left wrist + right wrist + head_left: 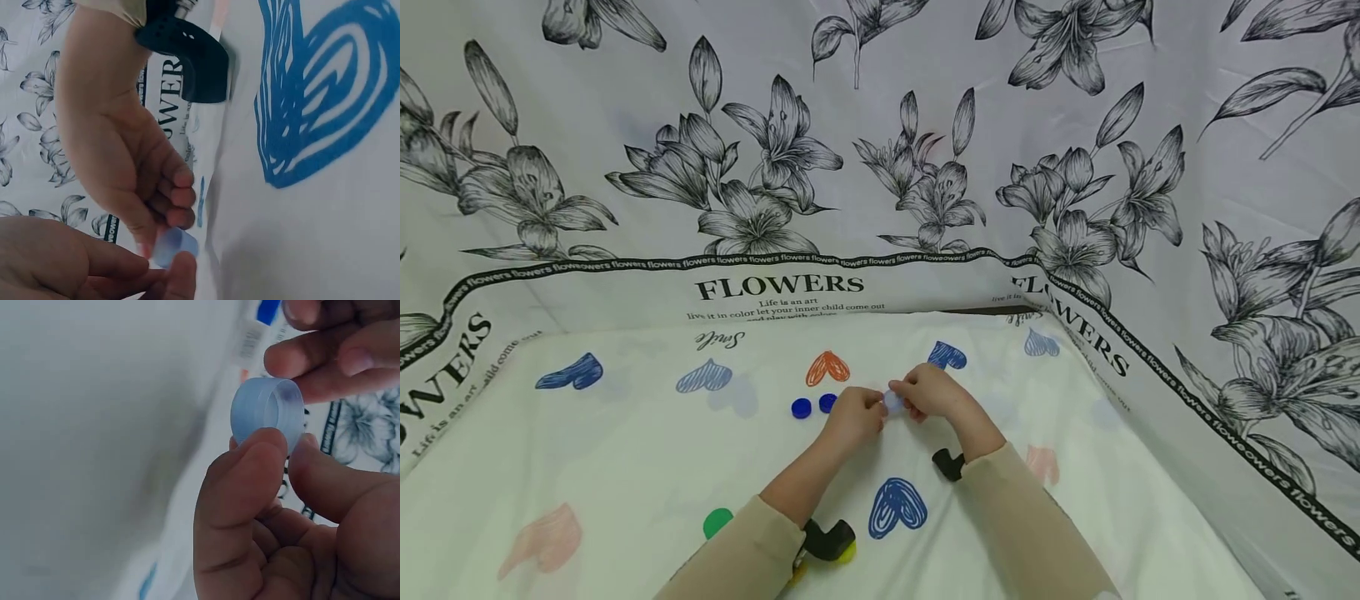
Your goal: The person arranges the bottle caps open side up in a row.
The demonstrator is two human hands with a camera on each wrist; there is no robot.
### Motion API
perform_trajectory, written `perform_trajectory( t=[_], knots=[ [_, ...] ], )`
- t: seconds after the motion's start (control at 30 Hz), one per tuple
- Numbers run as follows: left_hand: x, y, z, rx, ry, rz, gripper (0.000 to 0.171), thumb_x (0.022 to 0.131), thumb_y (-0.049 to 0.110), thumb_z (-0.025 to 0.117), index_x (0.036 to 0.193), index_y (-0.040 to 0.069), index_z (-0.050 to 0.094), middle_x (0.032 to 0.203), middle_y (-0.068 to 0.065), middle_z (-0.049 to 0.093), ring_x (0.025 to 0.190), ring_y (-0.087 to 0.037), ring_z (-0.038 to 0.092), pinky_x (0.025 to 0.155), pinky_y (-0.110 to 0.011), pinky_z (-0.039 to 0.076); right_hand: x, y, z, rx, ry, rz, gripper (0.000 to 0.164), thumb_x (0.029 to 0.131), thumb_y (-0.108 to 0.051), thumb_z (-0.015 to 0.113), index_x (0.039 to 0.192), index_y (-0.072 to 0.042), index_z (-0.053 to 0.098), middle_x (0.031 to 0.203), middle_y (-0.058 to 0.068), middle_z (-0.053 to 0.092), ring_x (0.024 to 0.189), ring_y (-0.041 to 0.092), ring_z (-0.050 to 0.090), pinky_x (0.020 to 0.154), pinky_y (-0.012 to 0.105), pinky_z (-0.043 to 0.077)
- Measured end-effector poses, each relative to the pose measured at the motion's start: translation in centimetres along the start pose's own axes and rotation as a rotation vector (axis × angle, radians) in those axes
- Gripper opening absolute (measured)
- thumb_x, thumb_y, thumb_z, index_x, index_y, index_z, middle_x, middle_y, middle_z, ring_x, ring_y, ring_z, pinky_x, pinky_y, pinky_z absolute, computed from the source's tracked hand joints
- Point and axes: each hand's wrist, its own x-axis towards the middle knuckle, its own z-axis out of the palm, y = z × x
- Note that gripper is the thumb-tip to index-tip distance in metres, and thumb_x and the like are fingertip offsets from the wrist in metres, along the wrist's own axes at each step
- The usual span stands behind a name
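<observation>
A translucent pale-blue bottle cap (pixel 250 412) is pinched between the thumb and index finger of my right hand (pixel 928 392), its hollow side showing in the right wrist view. My left hand (pixel 853 414) is close beside it, its loosely bent fingers (pixel 294 356) at the cap's edge; whether they touch it is hard to tell. In the left wrist view the cap (pixel 175 247) appears between both hands. Two dark-blue caps, a nearer one (pixel 801 408) and another (pixel 828 403) partly covered by the left hand, lie on the white cloth.
A green disc (pixel 718 522) and a yellow one (pixel 847 552) lie near the left forearm, which partly covers them. Heart prints mark the white tablecloth (pixel 647 467). A flower-printed curtain (pixel 865 208) stands behind and along both sides. Black wrist mounts (pixel 831 540) sit at both sleeves.
</observation>
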Motion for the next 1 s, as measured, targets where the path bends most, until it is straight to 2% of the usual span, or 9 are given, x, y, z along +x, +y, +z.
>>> perform_trajectory(
  t=[0.1,0.17,0.23,0.33,0.5,0.73,0.8,0.9,1.0],
  knots=[
    [-0.4,0.1,0.0,0.04,-0.054,-0.018,0.037,0.098,-0.001,0.054,0.133,-0.011,0.061,0.086,-0.011,0.067,0.066,-0.016,0.058,0.059,-0.024,0.046,0.6,0.3,0.4,-0.008,-0.005,0.005,0.046,0.106,-0.032,0.058,0.074,-0.001,0.068,0.061,0.004,0.06,0.054,0.014,0.058,0.057,0.027,0.047],
    [-0.8,0.1,0.0,0.072,-0.088,-0.011,0.04,0.095,-0.005,0.052,0.133,-0.013,0.06,0.09,-0.013,0.066,0.064,-0.016,0.057,0.057,-0.024,0.045,1.0,0.4,0.7,0.011,-0.008,0.01,0.044,0.106,-0.031,0.058,0.076,-0.001,0.069,0.061,0.005,0.063,0.054,0.013,0.061,0.057,0.026,0.05],
    [-1.1,0.1,0.0,0.108,-0.133,-0.005,0.043,0.093,-0.007,0.051,0.135,-0.014,0.058,0.091,-0.016,0.067,0.062,-0.018,0.057,0.056,-0.024,0.044,1.2,0.3,0.8,0.055,-0.017,0.022,0.037,0.106,-0.027,0.059,0.083,0.0,0.071,0.066,0.006,0.067,0.055,0.013,0.065,0.06,0.026,0.053],
    [-1.7,0.5,0.1,0.177,-0.178,0.021,0.042,0.093,-0.006,0.054,0.134,-0.014,0.058,0.103,-0.019,0.067,0.07,-0.021,0.058,0.059,-0.026,0.044,1.3,0.1,0.7,0.144,-0.03,0.042,0.023,0.105,-0.017,0.06,0.1,0.003,0.071,0.075,0.008,0.069,0.06,0.014,0.067,0.062,0.027,0.057],
    [-2.2,1.0,0.2,0.232,-0.193,0.045,0.033,0.092,-0.006,0.057,0.123,-0.015,0.064,0.104,-0.02,0.064,0.075,-0.024,0.055,0.061,-0.028,0.042,1.3,-0.1,0.7,0.218,-0.053,0.039,0.018,0.102,-0.005,0.06,0.115,0.006,0.067,0.081,0.012,0.07,0.063,0.015,0.066,0.063,0.028,0.058],
    [-2.4,1.0,0.4,0.218,-0.205,0.013,0.04,0.094,-0.004,0.058,0.132,-0.014,0.059,0.122,-0.022,0.064,0.081,-0.024,0.058,0.063,-0.028,0.045,1.3,0.0,0.9,0.239,-0.054,0.051,0.017,0.1,-0.003,0.063,0.113,0.005,0.068,0.082,0.011,0.07,0.066,0.015,0.066,0.065,0.027,0.058],
    [-2.5,1.1,0.3,0.255,-0.211,0.023,0.039,0.096,-0.001,0.059,0.133,-0.013,0.059,0.125,-0.022,0.064,0.085,-0.025,0.059,0.066,-0.03,0.047,1.1,-0.1,0.7,0.218,-0.05,0.051,0.019,0.1,-0.004,0.063,0.115,0.006,0.067,0.083,0.011,0.07,0.068,0.016,0.067,0.066,0.028,0.059],
    [-3.1,2.1,-1.0,0.344,-0.227,0.094,0.036,0.1,0.004,0.06,0.133,-0.008,0.062,0.127,-0.019,0.065,0.089,-0.025,0.06,0.072,-0.033,0.052,0.3,-0.3,-0.1,0.167,-0.026,0.047,0.023,0.1,-0.008,0.064,0.12,0.005,0.065,0.086,0.011,0.07,0.072,0.017,0.069,0.069,0.03,0.059],
    [-4.1,3.5,-4.1,0.366,-0.25,0.215,0.03,0.101,0.01,0.062,0.128,-0.003,0.069,0.109,-0.012,0.071,0.084,-0.021,0.063,0.071,-0.033,0.054,-1.1,-0.8,-1.2,0.13,-0.007,0.026,0.024,0.1,-0.011,0.066,0.12,0.002,0.065,0.09,0.011,0.069,0.078,0.022,0.07,0.075,0.033,0.059]
  ],
)
